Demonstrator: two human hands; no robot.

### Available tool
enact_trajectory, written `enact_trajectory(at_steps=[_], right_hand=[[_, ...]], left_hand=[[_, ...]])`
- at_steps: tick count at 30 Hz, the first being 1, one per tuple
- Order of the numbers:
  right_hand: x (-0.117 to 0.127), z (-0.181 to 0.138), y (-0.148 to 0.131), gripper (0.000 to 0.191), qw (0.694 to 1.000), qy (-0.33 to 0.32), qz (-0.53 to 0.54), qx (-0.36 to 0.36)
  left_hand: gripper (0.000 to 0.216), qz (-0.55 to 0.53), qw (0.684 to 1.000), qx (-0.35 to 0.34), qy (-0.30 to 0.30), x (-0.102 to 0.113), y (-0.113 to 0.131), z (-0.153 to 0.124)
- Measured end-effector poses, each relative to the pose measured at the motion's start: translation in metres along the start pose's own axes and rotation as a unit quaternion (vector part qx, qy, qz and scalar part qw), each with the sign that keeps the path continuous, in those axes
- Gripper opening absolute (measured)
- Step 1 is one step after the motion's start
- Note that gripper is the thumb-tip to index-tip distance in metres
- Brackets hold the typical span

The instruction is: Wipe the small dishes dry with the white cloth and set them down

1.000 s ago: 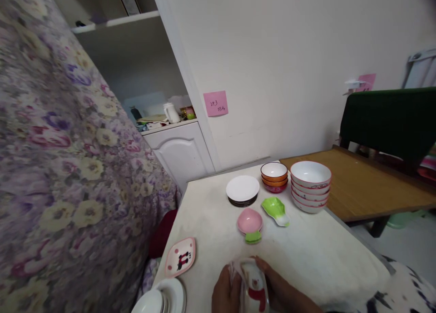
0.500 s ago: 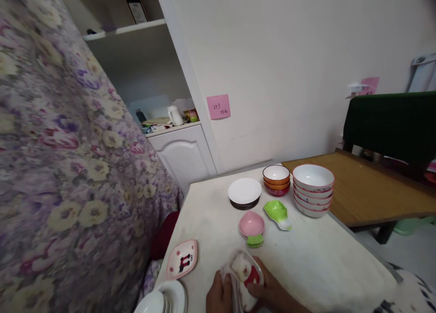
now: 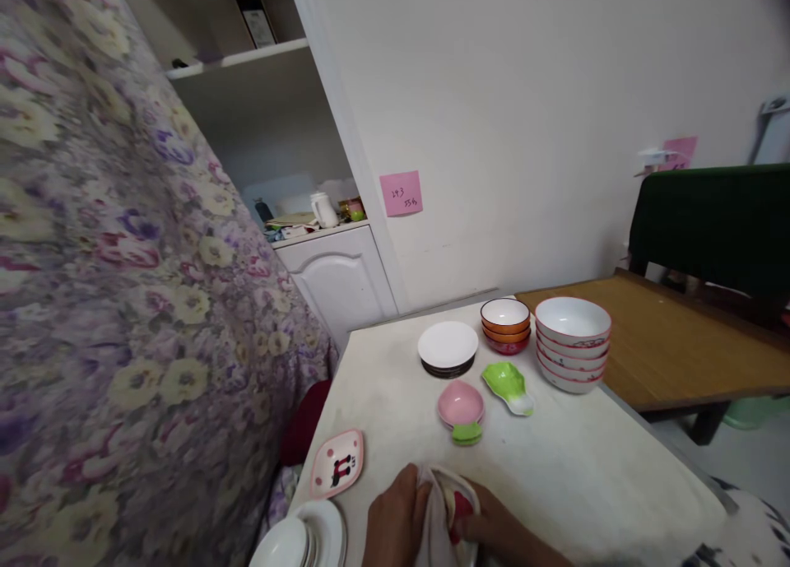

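Note:
Both my hands are at the bottom edge of the view, over the near part of the white table (image 3: 573,460). My left hand (image 3: 395,522) is closed on a white cloth (image 3: 437,518) and presses it onto a small dish with a red and white picture (image 3: 460,509). My right hand (image 3: 503,534) grips that dish from the right. The cloth covers most of the dish. A pink peach-shaped dish (image 3: 461,408) lies just beyond my hands, with a green leaf-shaped dish (image 3: 507,385) to its right.
Farther back stand a white plate on dark ones (image 3: 448,346), stacked orange bowls (image 3: 505,324) and stacked white red-rimmed bowls (image 3: 573,342). A pink square dish (image 3: 337,463) and stacked white plates (image 3: 302,542) sit near left. Floral fabric (image 3: 123,304) hangs left; a wooden table (image 3: 672,336) right.
The cloth has come over the small dish, which showed its picture before and is now mostly covered. My left hand has moved up over it. The view has shifted slightly.

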State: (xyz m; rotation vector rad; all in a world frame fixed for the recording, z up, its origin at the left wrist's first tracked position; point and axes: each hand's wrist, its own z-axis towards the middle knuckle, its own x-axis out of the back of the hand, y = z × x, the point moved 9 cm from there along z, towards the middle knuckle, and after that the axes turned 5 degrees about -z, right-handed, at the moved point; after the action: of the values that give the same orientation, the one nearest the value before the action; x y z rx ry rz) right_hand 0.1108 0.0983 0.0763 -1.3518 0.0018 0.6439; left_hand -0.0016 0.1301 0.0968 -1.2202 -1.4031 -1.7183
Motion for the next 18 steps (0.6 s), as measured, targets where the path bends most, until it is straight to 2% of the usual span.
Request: enact_trajectory(at_steps=[4,6,8,11,15,18], right_hand=[[0.023,-0.006,0.016,0.052,0.988,0.118,-0.093,0.022],[0.027,-0.008,0.020,0.047,0.977,0.143,-0.160,0.009],[0.025,-0.009,0.019,0.042,0.966,0.141,-0.215,-0.001],[0.020,-0.008,0.018,0.047,0.963,0.118,-0.241,-0.018],[0.014,-0.005,0.020,0.047,0.964,0.086,-0.252,-0.022],[0.016,-0.006,0.021,0.050,0.959,0.099,-0.263,-0.021]], left_hand=[[0.044,-0.045,0.991,0.117,0.044,-0.027,-0.040,-0.008],[0.049,-0.075,0.986,0.141,0.046,-0.039,-0.054,-0.014],[0.052,-0.088,0.986,0.135,0.039,-0.042,-0.060,-0.017],[0.050,-0.055,0.994,0.099,0.012,-0.028,-0.051,-0.015],[0.033,0.005,0.998,-0.006,-0.068,-0.010,-0.019,-0.006],[0.031,-0.011,0.998,-0.009,-0.055,-0.004,-0.017,-0.003]])
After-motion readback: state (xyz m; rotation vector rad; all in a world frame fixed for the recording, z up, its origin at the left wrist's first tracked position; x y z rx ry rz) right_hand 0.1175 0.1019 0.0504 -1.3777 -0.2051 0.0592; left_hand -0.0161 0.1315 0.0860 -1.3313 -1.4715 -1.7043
